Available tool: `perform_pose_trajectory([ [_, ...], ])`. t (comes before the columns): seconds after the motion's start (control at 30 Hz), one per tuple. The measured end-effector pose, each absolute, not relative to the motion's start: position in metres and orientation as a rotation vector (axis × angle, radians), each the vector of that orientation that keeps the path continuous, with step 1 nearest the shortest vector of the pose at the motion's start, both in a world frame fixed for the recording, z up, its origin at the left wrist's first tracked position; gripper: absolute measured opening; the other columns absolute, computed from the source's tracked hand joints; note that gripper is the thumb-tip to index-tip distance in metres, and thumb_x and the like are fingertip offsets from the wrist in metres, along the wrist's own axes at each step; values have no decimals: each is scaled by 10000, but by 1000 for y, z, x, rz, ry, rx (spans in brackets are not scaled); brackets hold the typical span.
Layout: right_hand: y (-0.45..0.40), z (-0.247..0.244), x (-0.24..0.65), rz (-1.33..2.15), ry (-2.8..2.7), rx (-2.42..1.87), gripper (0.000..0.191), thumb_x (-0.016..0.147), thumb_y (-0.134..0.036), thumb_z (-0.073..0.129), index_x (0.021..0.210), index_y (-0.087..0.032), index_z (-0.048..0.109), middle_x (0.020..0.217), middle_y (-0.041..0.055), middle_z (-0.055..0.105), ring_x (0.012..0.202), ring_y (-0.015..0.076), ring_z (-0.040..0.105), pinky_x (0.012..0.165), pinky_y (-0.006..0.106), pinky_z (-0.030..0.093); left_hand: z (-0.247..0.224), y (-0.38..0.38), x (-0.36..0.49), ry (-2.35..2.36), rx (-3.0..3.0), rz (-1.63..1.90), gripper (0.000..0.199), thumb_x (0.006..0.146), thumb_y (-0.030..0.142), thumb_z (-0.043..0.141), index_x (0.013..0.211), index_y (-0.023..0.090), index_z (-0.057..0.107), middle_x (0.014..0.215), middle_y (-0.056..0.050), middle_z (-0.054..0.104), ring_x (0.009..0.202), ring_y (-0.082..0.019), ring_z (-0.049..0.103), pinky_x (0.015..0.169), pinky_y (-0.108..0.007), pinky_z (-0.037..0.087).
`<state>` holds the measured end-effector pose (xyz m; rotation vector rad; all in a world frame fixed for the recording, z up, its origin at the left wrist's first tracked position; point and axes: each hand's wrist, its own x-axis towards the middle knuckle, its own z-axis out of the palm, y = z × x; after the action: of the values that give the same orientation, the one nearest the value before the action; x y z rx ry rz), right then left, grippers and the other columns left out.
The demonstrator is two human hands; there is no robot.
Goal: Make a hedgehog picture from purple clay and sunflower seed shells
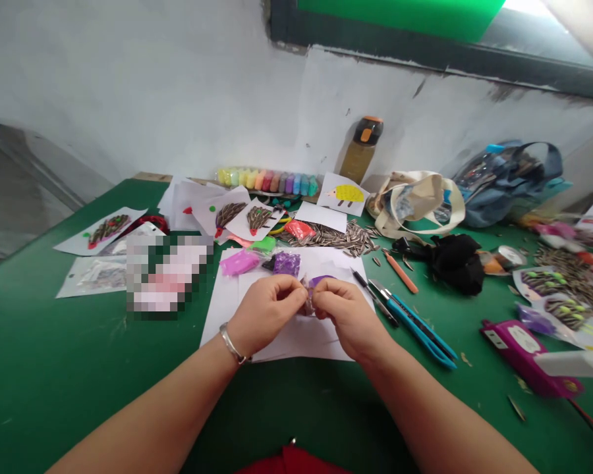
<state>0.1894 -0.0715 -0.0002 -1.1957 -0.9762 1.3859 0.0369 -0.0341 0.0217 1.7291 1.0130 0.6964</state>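
Note:
My left hand (pixel 271 309) and my right hand (pixel 348 313) meet above white paper sheets (pixel 227 316), fingers and thumbs pinched. Between them is a small clear plastic packet (pixel 306 304); its contents are mostly hidden. Something purple (pixel 321 280) shows just behind my right fingers. Beyond my left hand lie a purple clay packet (pixel 286 263), a pink packet (pixel 240 263) and a green one (pixel 263 245). To the right of my right hand lie a black pen (pixel 374 296), blue-handled tweezers (pixel 415 324) and an orange stick-like tool (pixel 401 272).
Sunflower seeds (pixel 348 236) are heaped behind the paper. Hedgehog pictures (pixel 259 218) made with seeds lie at the back left. A row of coloured clay (pixel 267 181) and a bottle (pixel 360 151) stand by the wall. A magenta glue-gun-like device (pixel 528 355) lies right.

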Motion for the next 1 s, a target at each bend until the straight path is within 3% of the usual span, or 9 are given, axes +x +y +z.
perform_pose_trajectory([
  [0.37,-71,-5,190,1414,-912,-1165,144,609,-120,541,484,-190,526,497,-49,458,540,110,370,540,272,277,20,-41,40,1067,1793,730,211,814,251,505,665,170,630,673,4,652,675,-145,583,651,-251,444],
  [0.57,-71,6,196,1435,-1037,-1222,143,735,-239,591,605,-180,609,561,-36,528,562,105,430,559,257,327,23,-37,37,1046,1820,737,210,811,252,506,638,179,600,657,13,634,662,-140,570,640,-240,440],
  [0.87,-75,8,198,1213,-1344,-1315,173,782,-200,539,661,-188,661,674,-3,663,683,145,587,662,266,438,24,-37,37,973,1680,659,314,856,365,526,649,170,657,668,-20,688,666,-153,622,654,-243,477],
  [1.0,-78,13,197,1029,-1528,-1389,187,780,-174,516,647,-199,647,698,-2,654,695,146,572,661,266,421,23,-34,36,993,1691,653,258,814,281,538,602,174,639,621,2,666,624,-135,593,610,-221,451],
])
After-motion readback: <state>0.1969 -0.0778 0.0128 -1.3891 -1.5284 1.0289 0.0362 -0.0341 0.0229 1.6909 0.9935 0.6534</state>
